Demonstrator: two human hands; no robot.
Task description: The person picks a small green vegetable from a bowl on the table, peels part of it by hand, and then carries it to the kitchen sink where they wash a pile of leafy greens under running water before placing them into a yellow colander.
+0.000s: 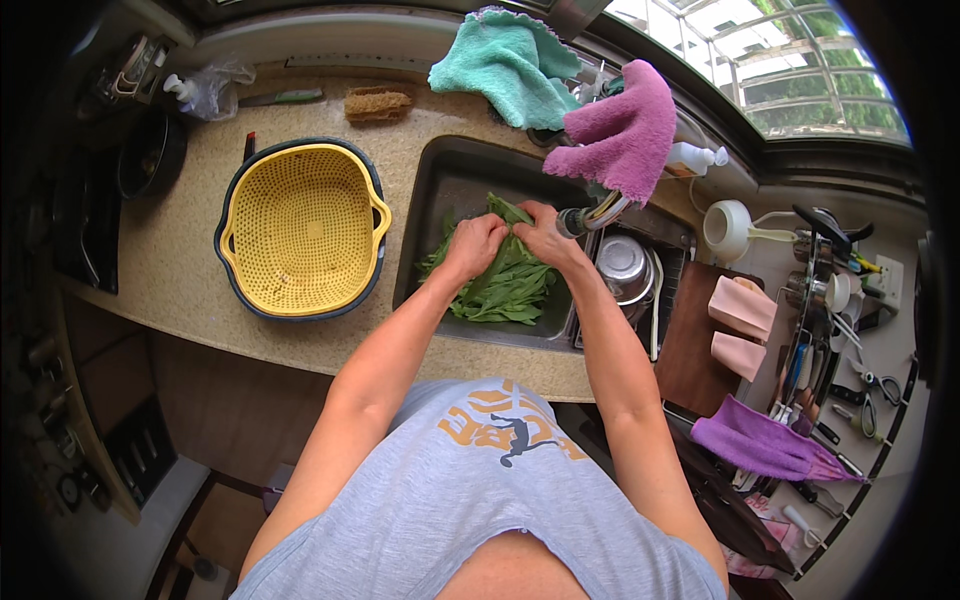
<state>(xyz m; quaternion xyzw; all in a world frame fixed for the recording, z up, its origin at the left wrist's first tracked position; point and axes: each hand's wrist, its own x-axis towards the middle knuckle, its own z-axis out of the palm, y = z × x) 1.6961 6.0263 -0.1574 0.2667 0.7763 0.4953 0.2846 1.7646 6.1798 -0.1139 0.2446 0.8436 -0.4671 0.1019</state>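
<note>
Leafy green vegetables [510, 292] lie in a heap in the dark sink basin [457, 169]. Over the heap, my left hand [474, 246] has its fingers closed on some of the greens. My right hand [546, 234] is just beside it, pinching the upper end of the same leafy greens, close to the faucet spout [585, 219]. Leaves partly hide the fingertips of both hands. On the counter left of the sink sits a yellow plastic colander [311, 225] nested in a dark basin [223, 255]; a few small bits lie in the colander.
Teal [506, 67] and pink [622, 131] cloths hang over the faucet. A loofah-like scrubber [377, 103] and a knife [289, 97] lie behind the colander. Metal bowls [624, 266] fill the right basin, beside a brown cutting board [686, 337]. A black pot [152, 154] stands far left.
</note>
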